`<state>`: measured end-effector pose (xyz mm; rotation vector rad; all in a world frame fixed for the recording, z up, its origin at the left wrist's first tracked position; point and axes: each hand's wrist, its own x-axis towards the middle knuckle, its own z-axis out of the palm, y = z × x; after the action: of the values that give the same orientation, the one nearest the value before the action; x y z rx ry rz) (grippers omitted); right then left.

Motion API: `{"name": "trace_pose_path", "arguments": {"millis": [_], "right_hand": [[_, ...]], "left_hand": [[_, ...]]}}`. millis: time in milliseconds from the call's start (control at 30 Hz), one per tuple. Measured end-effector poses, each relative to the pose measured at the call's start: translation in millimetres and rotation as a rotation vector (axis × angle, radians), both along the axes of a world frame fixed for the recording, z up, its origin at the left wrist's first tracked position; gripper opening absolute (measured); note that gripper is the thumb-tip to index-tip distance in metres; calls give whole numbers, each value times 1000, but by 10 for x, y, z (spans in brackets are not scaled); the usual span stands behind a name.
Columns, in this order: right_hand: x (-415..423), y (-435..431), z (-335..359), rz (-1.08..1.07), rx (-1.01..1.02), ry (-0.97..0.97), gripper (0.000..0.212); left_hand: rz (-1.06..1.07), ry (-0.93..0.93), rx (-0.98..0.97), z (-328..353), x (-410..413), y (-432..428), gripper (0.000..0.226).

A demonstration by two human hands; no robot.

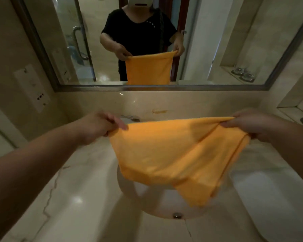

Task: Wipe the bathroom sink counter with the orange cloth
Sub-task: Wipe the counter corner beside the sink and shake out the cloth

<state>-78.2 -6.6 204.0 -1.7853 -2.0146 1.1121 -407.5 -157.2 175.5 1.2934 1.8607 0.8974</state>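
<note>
"Two hands on it, then?"

"Both. The left hand [98, 126] pinched one top corner of the orange cloth [164, 154], thumb and fingers [119, 124] clamped on the fabric. The right hand [248, 126] gripped the opposite corner the same way, with a fold bunched beneath it."

"Where was the cloth?"

"Stretched in the air between them, above the white sink [129, 191] set into the marble table [68, 189]. Its lower edge drooped over the bowl, above the drain [177, 215]. Whether the low corner touched the bowl could not be told."

"And behind?"

"A chrome tap [132, 118] showed just beyond the left hand, and the wall mirror [208, 41] reflected a person in a black top, holding the cloth by its top edge."
</note>
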Motion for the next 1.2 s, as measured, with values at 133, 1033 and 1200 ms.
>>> {"name": "trace_pose_path", "arguments": {"millis": [133, 1033, 1200], "right_hand": [[-42, 120, 66, 149, 265, -161, 12], [-531, -419, -685, 248, 534, -417, 56], [-490, -407, -699, 416, 649, -650, 20]], "left_hand": [[-334, 389, -320, 76, 55, 98, 54], [-199, 248, -263, -188, 685, 194, 56], [-320, 451, -249, -27, 759, 122, 71]]}}
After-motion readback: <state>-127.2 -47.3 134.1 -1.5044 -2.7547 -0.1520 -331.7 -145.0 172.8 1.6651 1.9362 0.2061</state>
